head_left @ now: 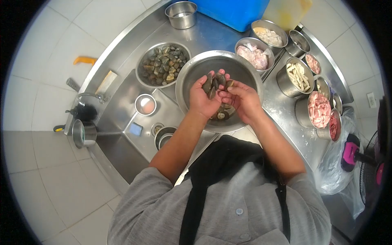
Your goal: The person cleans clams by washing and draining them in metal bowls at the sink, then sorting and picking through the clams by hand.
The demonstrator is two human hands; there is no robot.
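Observation:
Both my hands are over a large steel bowl (188, 69), close together. My left hand (204, 98) is cupped, its fingers curled around several dark clams (210, 83). Beside it my right hand (241, 98) holds a clam (229, 84) near its thumb and fingers. More clams (221, 114) lie at the bottom of the large bowl, below my hands. To the left, a second steel bowl (141, 79) is heaped with dark and brownish clams (165, 64).
A sink (118, 151) with a faucet (92, 96), a small bowl (145, 105) and a blue sponge (136, 129) are at left. Steel containers of meat (319, 109) and pale strips (298, 76) stand at right. A blue container (232, 12) stands behind.

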